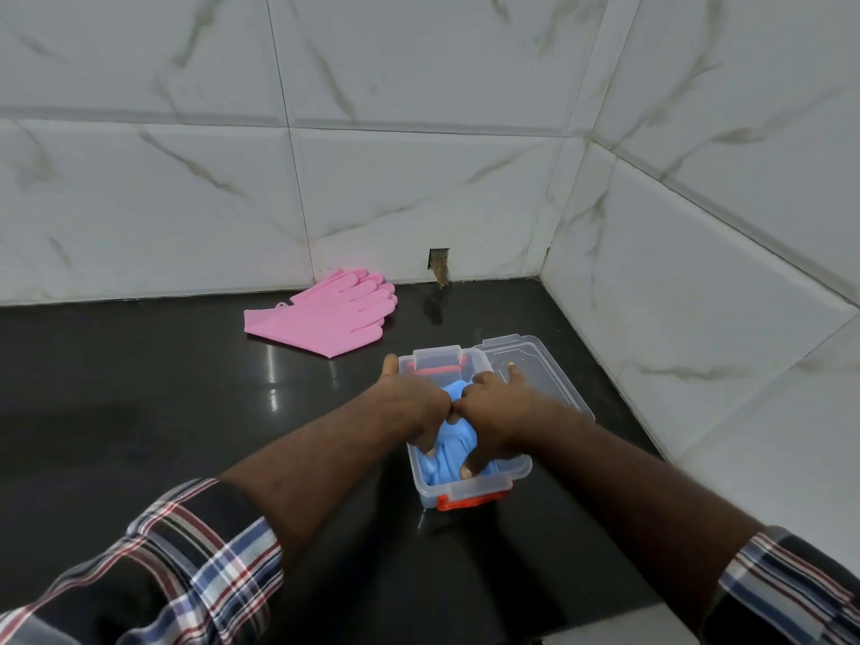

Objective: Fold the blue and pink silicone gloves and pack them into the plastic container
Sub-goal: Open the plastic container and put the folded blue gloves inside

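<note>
Head view, one item per clause: your left hand [412,402] and your right hand [493,412] met over the clear rectangular plastic container [470,493], knuckles touching, both pressing down on the folded blue silicone gloves [449,446] inside it. Left hand: fingers curled onto the blue silicone, thumb stretched out toward the far rim. Right hand: fingers bent and gripping the blue bundle, thumb pressed on it near the front wall, forefinger pointing away over the clear plastic lid [535,370]. Blue gloves: bunched in the container, filling its near half, partly hidden by your hands. Container: stood on the glossy black stone counter [139,388] near the corner of the white marble-patterned wall tiles [419,179], with an orange-red latch [470,502] at the near end. Lid: lying just beside the container on its right, touching it. Pink silicone gloves [325,314]: stacked flat on the counter close to the back wall, well apart from the container, fingers toward the wall. Plaid shirt sleeves [195,560]: rolled back on both forearms.
</note>
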A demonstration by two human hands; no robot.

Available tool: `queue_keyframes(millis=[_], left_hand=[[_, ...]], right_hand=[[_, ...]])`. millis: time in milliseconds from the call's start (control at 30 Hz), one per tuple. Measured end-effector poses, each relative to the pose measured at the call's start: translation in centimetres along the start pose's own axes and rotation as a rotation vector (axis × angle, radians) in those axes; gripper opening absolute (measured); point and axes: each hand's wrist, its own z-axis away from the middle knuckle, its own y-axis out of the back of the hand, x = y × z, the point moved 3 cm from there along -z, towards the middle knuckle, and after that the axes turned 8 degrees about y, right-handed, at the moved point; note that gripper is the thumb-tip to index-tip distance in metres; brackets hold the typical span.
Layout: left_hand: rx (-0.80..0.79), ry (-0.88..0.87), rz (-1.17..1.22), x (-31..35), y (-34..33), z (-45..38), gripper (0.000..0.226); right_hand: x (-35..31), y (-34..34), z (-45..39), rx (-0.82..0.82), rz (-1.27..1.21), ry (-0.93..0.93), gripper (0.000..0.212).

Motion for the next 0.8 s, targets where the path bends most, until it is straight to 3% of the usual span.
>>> queue_keyframes(millis=[267, 533, 700, 800], left_hand=[[0.045, 0.011, -0.05, 0.5, -1.3, -0.7, 0.067], [0.08, 0.021, -0.021, 0.2, -1.8, -0.8, 0.062], [0.08, 0.022, 0.078, -0.2, -2.1, -0.7, 0.056], [0.092, 0.027, 0.096, -0.4, -2.3, -0.8, 0.049]], right_hand=[[-0.9, -1.3, -0.8, 0.059, 0.159, 0.009, 0.095], [-1.2, -2.3, -1.5, 0.116, 0.205, 0.001, 0.094], [-0.8, -0.6, -0.3, 0.04, 0.053, -0.025, 0.082], [-0.3, 0.0, 0.4, 0.067, 0.162, -0.024, 0.066]])
